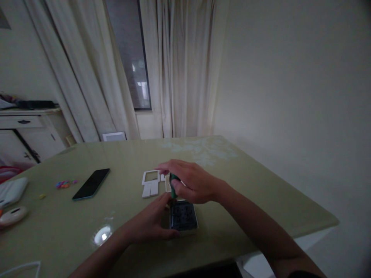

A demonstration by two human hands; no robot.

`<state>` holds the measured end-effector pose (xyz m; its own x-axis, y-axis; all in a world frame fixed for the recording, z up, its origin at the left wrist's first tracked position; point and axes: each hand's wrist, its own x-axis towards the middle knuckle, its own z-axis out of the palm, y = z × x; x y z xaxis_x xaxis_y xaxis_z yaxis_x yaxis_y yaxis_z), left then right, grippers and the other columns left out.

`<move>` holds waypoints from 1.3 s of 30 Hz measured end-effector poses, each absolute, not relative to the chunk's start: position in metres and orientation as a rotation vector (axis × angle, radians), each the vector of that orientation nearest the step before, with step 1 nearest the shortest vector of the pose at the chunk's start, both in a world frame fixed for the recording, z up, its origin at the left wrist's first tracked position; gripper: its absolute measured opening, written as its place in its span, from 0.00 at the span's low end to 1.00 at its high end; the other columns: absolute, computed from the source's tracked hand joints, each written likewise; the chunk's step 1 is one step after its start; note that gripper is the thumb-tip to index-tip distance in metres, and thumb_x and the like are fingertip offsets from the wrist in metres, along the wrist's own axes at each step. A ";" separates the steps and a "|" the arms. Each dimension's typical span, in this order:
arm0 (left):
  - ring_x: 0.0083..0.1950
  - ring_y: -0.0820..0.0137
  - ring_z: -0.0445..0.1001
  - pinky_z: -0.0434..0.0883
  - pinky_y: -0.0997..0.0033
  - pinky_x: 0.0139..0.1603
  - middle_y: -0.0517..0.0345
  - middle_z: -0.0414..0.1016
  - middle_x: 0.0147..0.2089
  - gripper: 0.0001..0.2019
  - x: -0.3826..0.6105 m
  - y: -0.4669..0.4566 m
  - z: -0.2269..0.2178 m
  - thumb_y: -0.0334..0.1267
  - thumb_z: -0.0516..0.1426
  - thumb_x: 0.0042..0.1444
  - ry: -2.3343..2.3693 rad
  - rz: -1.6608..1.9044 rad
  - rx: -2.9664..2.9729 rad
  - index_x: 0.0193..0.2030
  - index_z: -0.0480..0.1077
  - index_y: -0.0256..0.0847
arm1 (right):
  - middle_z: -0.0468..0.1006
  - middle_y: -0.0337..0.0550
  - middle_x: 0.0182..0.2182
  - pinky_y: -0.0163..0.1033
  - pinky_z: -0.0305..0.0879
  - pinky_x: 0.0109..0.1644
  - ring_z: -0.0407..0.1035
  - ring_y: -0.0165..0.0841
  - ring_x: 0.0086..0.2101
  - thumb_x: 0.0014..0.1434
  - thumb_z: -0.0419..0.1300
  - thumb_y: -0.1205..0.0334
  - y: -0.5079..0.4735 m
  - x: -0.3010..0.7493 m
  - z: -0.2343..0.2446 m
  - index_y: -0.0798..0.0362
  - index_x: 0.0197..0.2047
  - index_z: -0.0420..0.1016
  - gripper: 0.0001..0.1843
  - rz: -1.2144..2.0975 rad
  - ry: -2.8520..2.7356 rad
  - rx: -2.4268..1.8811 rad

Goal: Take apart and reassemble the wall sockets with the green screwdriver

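Note:
My right hand [193, 180] is closed around the green handle of a screwdriver [174, 185], which stands roughly upright, pointing down. Below it lies a small square white box with a dark face [183, 215], and the tip comes down near its upper left corner; whether it sits on a screw is too dark to tell. Against the box's left side, my left hand [156, 222] grips it, thumb along the near edge and fingers near the screwdriver's tip. Just beyond the hands are a white square frame [143, 177] and white flat plates [150, 189], partly behind my right hand.
To the left a black phone [91, 184] lies on the pale green table [130, 154]. Farther left are small colourful pieces [65, 184], a white rounded case [14, 191] and a pale computer mouse [14, 216]. A wall [290, 96] borders the right side.

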<state>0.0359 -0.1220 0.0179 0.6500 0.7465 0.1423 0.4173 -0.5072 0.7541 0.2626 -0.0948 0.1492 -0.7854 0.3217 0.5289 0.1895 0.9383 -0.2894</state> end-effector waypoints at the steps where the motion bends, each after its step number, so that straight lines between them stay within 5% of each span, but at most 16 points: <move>1: 0.64 0.46 0.73 0.72 0.43 0.65 0.44 0.70 0.68 0.43 0.036 -0.122 0.018 0.42 0.72 0.52 0.890 0.610 2.163 0.72 0.60 0.47 | 0.81 0.54 0.57 0.46 0.71 0.59 0.76 0.38 0.56 0.72 0.52 0.67 -0.095 0.262 0.150 0.56 0.68 0.65 0.22 0.387 -2.505 -0.287; 3: 0.65 0.46 0.72 0.72 0.43 0.65 0.44 0.70 0.69 0.43 0.037 -0.123 0.019 0.42 0.72 0.52 0.891 0.609 2.166 0.72 0.60 0.46 | 0.82 0.52 0.55 0.42 0.72 0.56 0.77 0.36 0.53 0.73 0.52 0.67 -0.095 0.262 0.149 0.55 0.68 0.65 0.22 0.433 -2.507 -0.266; 8: 0.63 0.46 0.74 0.74 0.43 0.64 0.47 0.73 0.66 0.40 0.036 -0.122 0.018 0.41 0.73 0.52 0.908 0.613 2.156 0.70 0.63 0.49 | 0.85 0.47 0.41 0.40 0.69 0.41 0.77 0.37 0.38 0.70 0.61 0.49 -0.092 0.262 0.143 0.53 0.52 0.77 0.17 -0.014 -2.459 -0.496; 13: 0.66 0.46 0.71 0.72 0.42 0.66 0.46 0.70 0.69 0.42 0.036 -0.121 0.017 0.41 0.73 0.52 0.867 0.619 2.157 0.71 0.60 0.49 | 0.80 0.51 0.57 0.44 0.72 0.57 0.77 0.36 0.52 0.69 0.52 0.69 -0.090 0.264 0.147 0.53 0.69 0.66 0.26 0.385 -2.506 -0.183; 16: 0.63 0.47 0.74 0.73 0.43 0.65 0.47 0.72 0.67 0.41 0.035 -0.121 0.015 0.40 0.72 0.51 0.909 0.605 2.146 0.70 0.62 0.49 | 0.84 0.49 0.55 0.41 0.72 0.53 0.79 0.35 0.49 0.74 0.57 0.59 -0.090 0.262 0.143 0.51 0.65 0.71 0.19 0.232 -2.443 -0.311; 19: 0.63 0.47 0.73 0.73 0.43 0.64 0.48 0.73 0.66 0.40 0.035 -0.121 0.014 0.40 0.72 0.51 0.907 0.607 2.146 0.70 0.63 0.50 | 0.86 0.52 0.50 0.42 0.73 0.46 0.81 0.41 0.46 0.71 0.62 0.47 -0.092 0.262 0.140 0.53 0.61 0.75 0.23 0.006 -2.427 -0.502; 24: 0.63 0.46 0.73 0.73 0.42 0.64 0.46 0.72 0.67 0.41 0.036 -0.122 0.019 0.42 0.72 0.52 0.888 0.580 2.174 0.71 0.61 0.49 | 0.80 0.53 0.61 0.43 0.72 0.58 0.77 0.37 0.54 0.69 0.58 0.67 -0.091 0.268 0.147 0.53 0.72 0.63 0.30 0.393 -2.511 -0.322; 29: 0.61 0.47 0.73 0.73 0.44 0.63 0.46 0.73 0.64 0.38 0.037 -0.121 0.019 0.44 0.72 0.52 0.923 0.546 2.181 0.67 0.64 0.46 | 0.85 0.50 0.48 0.44 0.73 0.51 0.80 0.40 0.46 0.68 0.66 0.47 -0.086 0.266 0.141 0.53 0.60 0.77 0.23 0.177 -2.432 -0.514; 35: 0.63 0.46 0.72 0.72 0.41 0.65 0.47 0.71 0.67 0.40 0.036 -0.121 0.017 0.41 0.72 0.51 0.905 0.588 2.176 0.69 0.62 0.49 | 0.79 0.52 0.58 0.45 0.70 0.61 0.74 0.37 0.56 0.70 0.57 0.67 -0.089 0.268 0.151 0.53 0.70 0.66 0.26 0.458 -2.511 -0.251; 39: 0.61 0.47 0.74 0.73 0.42 0.63 0.48 0.73 0.63 0.37 0.036 -0.122 0.020 0.42 0.72 0.52 0.907 0.585 2.178 0.66 0.64 0.49 | 0.84 0.49 0.49 0.44 0.72 0.53 0.78 0.39 0.48 0.70 0.64 0.52 -0.089 0.267 0.150 0.53 0.62 0.74 0.22 0.257 -2.489 -0.497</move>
<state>0.0358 -0.1219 0.0199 0.6535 0.7447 0.1357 0.4305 -0.5130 0.7426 0.2671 -0.0885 0.1504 -0.7612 0.4039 0.5074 0.2916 0.9120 -0.2885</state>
